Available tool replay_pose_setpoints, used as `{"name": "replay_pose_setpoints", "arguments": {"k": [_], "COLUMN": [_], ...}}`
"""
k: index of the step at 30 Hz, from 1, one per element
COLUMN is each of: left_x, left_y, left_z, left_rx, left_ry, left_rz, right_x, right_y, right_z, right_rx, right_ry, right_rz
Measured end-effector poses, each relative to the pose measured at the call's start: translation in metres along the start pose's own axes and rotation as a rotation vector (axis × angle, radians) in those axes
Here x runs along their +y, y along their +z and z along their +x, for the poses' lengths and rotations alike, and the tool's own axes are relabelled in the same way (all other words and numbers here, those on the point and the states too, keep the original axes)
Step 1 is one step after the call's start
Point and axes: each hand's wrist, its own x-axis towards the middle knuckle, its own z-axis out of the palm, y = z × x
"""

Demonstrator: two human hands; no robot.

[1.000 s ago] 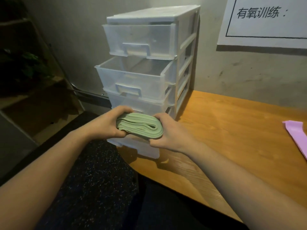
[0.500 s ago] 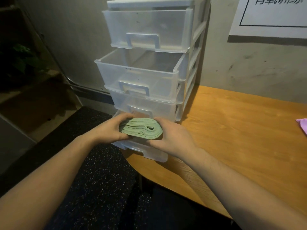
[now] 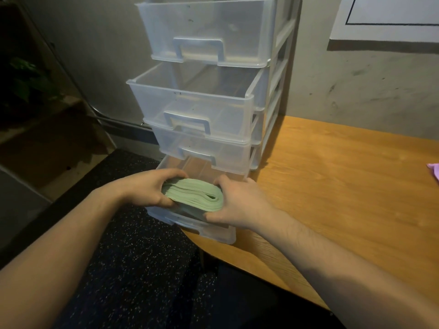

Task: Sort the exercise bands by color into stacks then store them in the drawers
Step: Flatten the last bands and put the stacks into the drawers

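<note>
Now green bands (image 3: pixel 193 194) between both hands, unlabelled.

Pale green exercise bands (image 3: pixel 194 194) sit at the centre, before a translucent white drawer unit (image 3: pixel 209 96) with frosted handles. An orange-brown wood-grain table (image 3: pixel 344 186) spreads at three o'clock, a pink band (image 3: pixel 434 170) at its edge. Black floor matting (image 3: pixel 133 269) carries white speckles at seven o'clock.

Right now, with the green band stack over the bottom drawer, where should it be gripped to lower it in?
Probably by its two short ends, as now: left hand from the left, right hand from the right, squeezing inward. The green band stack is loose flat layers with folded loops at the right end, so end pressure keeps them together. The bottom drawer is open from above.
</note>
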Motion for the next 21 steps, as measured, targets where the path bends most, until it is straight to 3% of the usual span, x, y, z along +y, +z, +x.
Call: {"name": "replay_pose_setpoints", "arguments": {"k": [9,13,21], "left_x": [0.000,-0.001,0.001], "left_y": [0.028,0.031,0.032], "left_z": [0.023,0.029,0.039], "left_rx": [0.064,0.016,0.029], "left_ry": [0.037,0.045,0.104], "left_rz": [0.110,0.097,0.310], "right_x": [-0.002,-0.001,0.004], "right_y": [0.020,0.025,0.026], "right_z": [0.004,0.010,0.012], "right_rx": [-0.010,-0.076,-0.131], "right_ry": [0.008,0.022,0.029], "right_rz": [-0.290,-0.294,-0.266]}}
